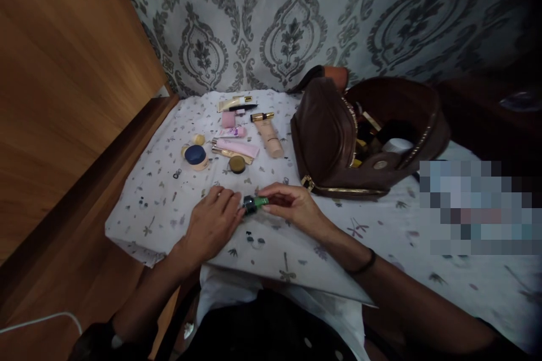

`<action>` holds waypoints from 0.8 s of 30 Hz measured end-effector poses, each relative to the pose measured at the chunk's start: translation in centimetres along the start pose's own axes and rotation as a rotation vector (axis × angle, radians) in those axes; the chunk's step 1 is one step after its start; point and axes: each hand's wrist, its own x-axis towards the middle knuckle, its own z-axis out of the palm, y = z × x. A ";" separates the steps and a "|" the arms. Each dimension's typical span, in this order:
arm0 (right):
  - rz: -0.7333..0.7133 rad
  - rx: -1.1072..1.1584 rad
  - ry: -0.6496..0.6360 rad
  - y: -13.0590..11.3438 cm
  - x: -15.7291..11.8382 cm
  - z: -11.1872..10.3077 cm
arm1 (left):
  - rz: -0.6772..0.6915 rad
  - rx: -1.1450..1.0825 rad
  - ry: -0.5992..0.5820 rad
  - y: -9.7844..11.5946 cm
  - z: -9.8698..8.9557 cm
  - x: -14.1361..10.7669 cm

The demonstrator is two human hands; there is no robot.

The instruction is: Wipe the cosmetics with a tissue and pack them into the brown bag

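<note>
Near the front of the cloth-covered table (169,220), a small green item with a dark end (255,203) lies between my hands. The fingertips of my right hand (294,206) pinch its green end from the right. My left hand (214,220) has its fingers curled together, the fingertips at the dark end. Just beyond are a round olive-lidded jar (237,164), a blue-lidded jar (196,157), pink tubes (239,148) and a beige tube (270,138).
An open brown leather bag (324,135) with a gold zip stands on the right, several items inside. Farther back lie a cream tube (226,104), a black pencil-like item (244,108) and a pink block-shaped item (228,119). A wooden panel (76,67) rises at the left.
</note>
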 end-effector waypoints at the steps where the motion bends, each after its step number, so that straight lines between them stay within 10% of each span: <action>1: -0.017 0.000 -0.007 0.0 0.0 0.0 | 0.017 -0.016 -0.016 0.5 0.0 0.8; 6: -0.058 0.005 -0.025 0.1 -0.1 0.0 | 0.078 -0.121 -0.162 0.5 -0.4 2.2; 14: 0.001 -0.015 -0.023 0.1 0.0 0.1 | -0.112 -0.226 -0.332 -4.0 -1.1 -3.4; 24: 0.080 0.049 0.036 0.5 0.3 -0.1 | -0.074 0.102 -0.127 -4.7 -0.1 -2.4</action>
